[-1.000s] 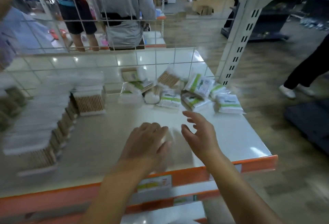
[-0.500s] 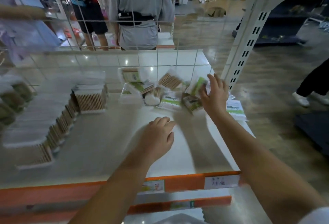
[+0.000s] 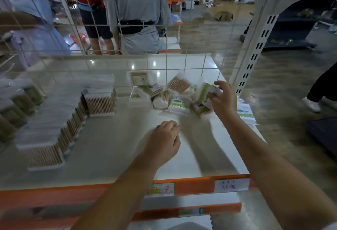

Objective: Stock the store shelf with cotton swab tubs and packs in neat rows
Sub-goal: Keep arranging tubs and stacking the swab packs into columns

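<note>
The orange price rail (image 3: 193,184) bounds the near edge of the white shelf (image 3: 113,149); two paper price tags sit on it. Just beyond the rail, my left hand (image 3: 164,142) hovers over the shelf's centre with fingers loosely curled, holding nothing. Left of that hand, rows of cotton swab tubs (image 3: 54,138) stand edge to edge, running diagonally back from the rail; their outlines are blurred. Farther from the rail, toward the shelf's right rear, my right hand (image 3: 223,100) pinches a green-and-white swab pack (image 3: 205,92) between thumb and curled fingers, tilted above a loose heap of swab packs (image 3: 164,92). One flat pack (image 3: 245,113) lies beside the heap at the shelf's right edge. Behind the heap stands the wire grid back panel (image 3: 164,29). Beyond it, two people stand facing away.
</note>
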Tool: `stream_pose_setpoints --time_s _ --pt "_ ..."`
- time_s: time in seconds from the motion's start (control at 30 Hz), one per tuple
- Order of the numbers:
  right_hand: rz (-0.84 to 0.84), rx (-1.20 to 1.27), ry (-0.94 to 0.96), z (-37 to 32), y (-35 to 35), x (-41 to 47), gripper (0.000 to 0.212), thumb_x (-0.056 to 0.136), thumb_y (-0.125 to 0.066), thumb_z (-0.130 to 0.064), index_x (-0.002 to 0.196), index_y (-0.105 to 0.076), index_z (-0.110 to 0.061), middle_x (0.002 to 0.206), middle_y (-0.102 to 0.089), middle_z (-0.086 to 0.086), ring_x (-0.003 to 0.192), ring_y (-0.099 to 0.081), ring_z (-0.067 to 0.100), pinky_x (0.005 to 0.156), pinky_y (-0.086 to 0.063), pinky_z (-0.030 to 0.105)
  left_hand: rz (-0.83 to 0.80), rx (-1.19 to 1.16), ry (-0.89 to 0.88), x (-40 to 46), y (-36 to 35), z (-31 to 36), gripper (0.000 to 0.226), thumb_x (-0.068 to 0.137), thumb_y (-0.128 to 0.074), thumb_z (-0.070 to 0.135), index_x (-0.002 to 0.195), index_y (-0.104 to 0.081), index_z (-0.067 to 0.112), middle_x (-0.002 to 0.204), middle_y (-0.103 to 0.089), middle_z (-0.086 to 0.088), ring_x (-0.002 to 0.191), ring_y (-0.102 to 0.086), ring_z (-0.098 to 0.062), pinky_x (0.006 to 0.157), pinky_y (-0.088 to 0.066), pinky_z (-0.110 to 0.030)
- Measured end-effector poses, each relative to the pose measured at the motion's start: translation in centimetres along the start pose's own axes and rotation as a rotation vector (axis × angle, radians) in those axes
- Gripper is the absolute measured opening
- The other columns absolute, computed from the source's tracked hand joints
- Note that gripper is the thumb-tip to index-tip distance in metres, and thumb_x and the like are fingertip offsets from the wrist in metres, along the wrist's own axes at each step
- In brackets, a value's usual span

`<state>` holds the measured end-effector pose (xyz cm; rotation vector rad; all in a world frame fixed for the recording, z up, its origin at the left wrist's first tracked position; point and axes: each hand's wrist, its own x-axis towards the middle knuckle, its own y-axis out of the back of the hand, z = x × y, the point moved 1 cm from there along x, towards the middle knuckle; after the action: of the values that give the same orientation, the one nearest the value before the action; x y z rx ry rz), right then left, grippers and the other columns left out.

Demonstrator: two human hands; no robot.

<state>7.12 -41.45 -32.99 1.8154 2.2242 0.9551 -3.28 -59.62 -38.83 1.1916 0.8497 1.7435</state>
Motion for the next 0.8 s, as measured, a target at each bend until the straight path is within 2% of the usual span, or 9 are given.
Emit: stream_pose_setpoints --time_s 0.07,0.13,0.2,0.27,0.37,0.53,0.6,0.7,0.8 --pt "0.057 0.137 -0.062 -0.8 0.5 -1.5 0.037 0.080 -0.060 -0.001 0.115 -0.059 -0.012 0.112 -0.053 0.006 0.102 -0.053 0.023 0.074 -0.036 0.020 0.016 -0.074 0.033 -0.2 0.0 0.1 0.038 0.082 -0.043 0.015 0.112 -0.063 0.004 0.109 -0.062 -0.010 0.099 -0.058 -0.027 0.084 -0.047 -0.035" --pt "0.059 0.426 -0.167 -1.8 0.9 -3.7 0.039 0.078 -0.062 0.003 0.113 -0.056 -0.014 0.100 -0.052 0.002 0.090 -0.055 0.021 0.069 -0.042 0.023 0.042 -0.265 0.160 -0.2 0.4 0.2 0.034 0.085 -0.053 0.010 0.118 -0.060 0.005 0.114 -0.060 -0.009 0.106 -0.055 -0.025 0.090 -0.043 -0.032" --pt "-0.011 0.764 -0.295 -3.0 0.8 -6.5 0.047 0.079 -0.059 0.009 0.116 -0.048 -0.018 0.107 -0.054 0.008 0.091 -0.057 0.024 0.073 -0.047 0.030 0.098 -0.649 0.408 -0.2 1.5 0.5 0.037 0.079 -0.064 0.019 0.116 -0.060 0.014 0.109 -0.062 0.001 0.102 -0.058 -0.017 0.087 -0.043 -0.024" --pt "-0.116 1.025 -0.399 -4.3 0.3 -9.2 0.052 0.082 -0.052 0.013 0.120 -0.042 -0.021 0.111 -0.055 0.014 0.094 -0.059 0.027 0.076 -0.049 0.036 0.136 -1.089 0.587 -0.1 2.4 0.8 0.052 0.066 -0.067 0.038 0.114 -0.058 0.021 0.102 -0.064 0.006 0.093 -0.061 -0.010 0.080 -0.046 -0.023" --pt "-0.191 1.255 -0.471 -5.5 -0.9 -12.2 0.050 0.084 -0.048 0.015 0.117 -0.042 -0.023 0.112 -0.057 0.013 0.088 -0.062 0.025 0.066 -0.054 0.029 0.128 -1.366 0.613 -0.7 2.7 0.8 0.049 0.070 -0.068 0.029 0.116 -0.058 0.017 0.103 -0.067 -0.004 0.094 -0.064 -0.017 0.081 -0.048 -0.035" --pt "-0.227 1.209 -0.499 -5.5 -2.0 -13.9 0.054 0.081 -0.052 0.015 0.118 -0.043 -0.024 0.106 -0.054 0.014 0.088 -0.063 0.025 0.068 -0.054 0.029 0.144 -1.472 0.660 -1.1 3.4 -0.1 0.036 0.068 -0.069 0.012 0.103 -0.067 0.005 0.099 -0.068 -0.018 0.083 -0.064 -0.023 0.068 -0.049 -0.028" --pt "-0.226 1.161 -0.516 -5.1 -2.0 -14.1 0.053 0.080 -0.055 0.015 0.114 -0.046 -0.025 0.102 -0.052 0.011 0.084 -0.062 0.021 0.068 -0.053 0.027 0.170 -1.502 0.697 -1.2 3.6 -0.5 0.028 0.068 -0.071 0.008 0.096 -0.068 0.007 0.093 -0.068 -0.017 0.079 -0.063 -0.023 0.063 -0.050 -0.026" --pt "-0.200 1.110 -0.528 -4.2 -2.0 -14.5 0.055 0.080 -0.057 0.013 0.120 -0.045 -0.023 0.096 -0.052 0.005 0.076 -0.062 0.013 0.060 -0.050 0.019 0.171 -1.545 0.689 -1.2 3.5 -0.4 0.023 0.074 -0.063 0.003 0.096 -0.067 0.006 0.089 -0.069 -0.014 0.078 -0.066 -0.022 0.066 -0.054 -0.027" --pt "-0.138 1.090 -0.511 -3.4 -2.0 -14.7 0.053 0.080 -0.058 0.012 0.119 -0.044 -0.021 0.097 -0.053 0.005 0.071 -0.062 0.010 0.060 -0.050 0.018 0.164 -1.528 0.680 -1.2 3.6 -0.3 0.019 0.079 -0.058 -0.004 0.092 -0.067 0.007 0.083 -0.072 -0.009 0.073 -0.068 -0.020 0.066 -0.056 -0.026"
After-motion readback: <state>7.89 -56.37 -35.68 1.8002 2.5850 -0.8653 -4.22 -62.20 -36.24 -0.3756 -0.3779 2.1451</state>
